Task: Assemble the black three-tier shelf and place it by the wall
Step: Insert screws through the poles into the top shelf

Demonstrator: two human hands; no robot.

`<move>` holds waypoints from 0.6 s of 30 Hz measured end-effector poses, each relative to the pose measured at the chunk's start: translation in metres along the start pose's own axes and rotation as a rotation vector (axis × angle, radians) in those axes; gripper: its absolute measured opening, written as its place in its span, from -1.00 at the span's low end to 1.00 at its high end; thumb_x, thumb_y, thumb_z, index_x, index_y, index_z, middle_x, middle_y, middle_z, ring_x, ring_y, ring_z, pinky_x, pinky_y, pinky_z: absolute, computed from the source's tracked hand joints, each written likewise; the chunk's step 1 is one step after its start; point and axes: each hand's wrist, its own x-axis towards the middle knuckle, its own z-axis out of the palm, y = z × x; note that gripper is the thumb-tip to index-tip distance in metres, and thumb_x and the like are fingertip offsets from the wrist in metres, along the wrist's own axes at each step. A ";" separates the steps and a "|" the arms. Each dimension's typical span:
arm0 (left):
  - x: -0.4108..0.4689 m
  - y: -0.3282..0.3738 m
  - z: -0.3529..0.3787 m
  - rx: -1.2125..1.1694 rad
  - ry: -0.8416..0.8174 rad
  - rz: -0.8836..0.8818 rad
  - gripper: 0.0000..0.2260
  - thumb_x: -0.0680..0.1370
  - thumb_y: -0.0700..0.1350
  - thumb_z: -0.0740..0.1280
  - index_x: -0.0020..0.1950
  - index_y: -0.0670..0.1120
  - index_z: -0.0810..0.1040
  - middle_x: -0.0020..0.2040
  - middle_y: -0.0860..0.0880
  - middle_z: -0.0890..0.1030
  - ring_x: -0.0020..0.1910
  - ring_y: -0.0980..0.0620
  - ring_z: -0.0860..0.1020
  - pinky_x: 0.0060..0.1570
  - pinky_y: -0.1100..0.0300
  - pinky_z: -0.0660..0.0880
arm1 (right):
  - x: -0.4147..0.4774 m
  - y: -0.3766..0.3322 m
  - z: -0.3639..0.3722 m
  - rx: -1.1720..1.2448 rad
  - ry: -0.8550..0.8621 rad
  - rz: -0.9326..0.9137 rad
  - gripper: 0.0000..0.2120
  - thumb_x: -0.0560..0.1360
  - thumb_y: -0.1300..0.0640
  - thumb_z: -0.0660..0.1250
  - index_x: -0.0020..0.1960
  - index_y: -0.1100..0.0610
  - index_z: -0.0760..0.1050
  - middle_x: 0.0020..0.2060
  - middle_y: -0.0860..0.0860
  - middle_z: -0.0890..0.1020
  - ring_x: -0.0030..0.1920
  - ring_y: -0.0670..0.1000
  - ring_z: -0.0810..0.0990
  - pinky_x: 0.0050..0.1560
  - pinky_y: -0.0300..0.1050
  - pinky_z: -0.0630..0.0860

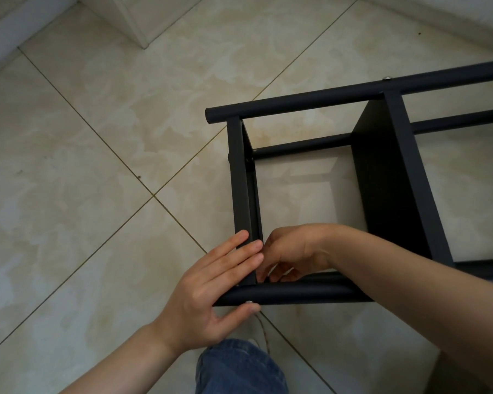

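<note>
The black shelf [382, 177] lies on its side on the tiled floor, reaching off the right edge. Its round poles run left to right and its flat boards stand on edge between them. My left hand [211, 282] presses flat against the outer face of the end board, thumb under a silver screw head [249, 302] on the near pole [296, 294]. My right hand [291, 254] reaches inside the frame at the same corner, fingers curled behind the board; whatever they pinch is hidden.
A white wall base and a white cabinet corner [137, 29] stand at the far left. A second white skirting [453, 27] runs along the far right. My knee in blue jeans [239, 368] is at the bottom, with a thin cord [264, 331] beside it.
</note>
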 end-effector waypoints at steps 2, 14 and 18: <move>0.000 0.000 0.000 -0.002 0.001 -0.004 -0.53 0.60 0.00 0.40 0.40 -0.26 0.48 0.46 -0.14 0.49 0.53 -0.17 0.35 0.48 -0.02 0.34 | 0.000 0.000 -0.002 -0.013 -0.002 0.023 -0.95 0.50 0.23 0.38 -0.12 0.12 0.60 -0.28 -0.04 0.63 -0.14 -0.01 0.52 -0.07 -0.19 0.45; 0.000 0.000 0.001 -0.022 0.008 -0.014 -0.53 0.59 0.00 0.40 0.41 -0.24 0.47 0.47 -0.12 0.48 0.53 -0.17 0.35 0.49 -0.02 0.33 | -0.002 -0.001 -0.006 0.054 -0.133 -0.036 -0.92 0.55 0.28 0.34 -0.03 0.16 0.60 -0.16 0.02 0.63 -0.08 -0.02 0.55 0.01 -0.17 0.48; 0.000 0.001 0.002 -0.050 0.008 -0.022 -0.51 0.59 -0.02 0.41 0.43 -0.25 0.45 0.48 -0.13 0.47 0.54 -0.19 0.33 0.50 -0.03 0.31 | 0.000 -0.002 -0.004 0.007 -0.100 -0.052 -0.93 0.54 0.28 0.33 -0.04 0.16 0.57 -0.20 0.02 0.61 -0.16 -0.05 0.52 -0.01 -0.17 0.45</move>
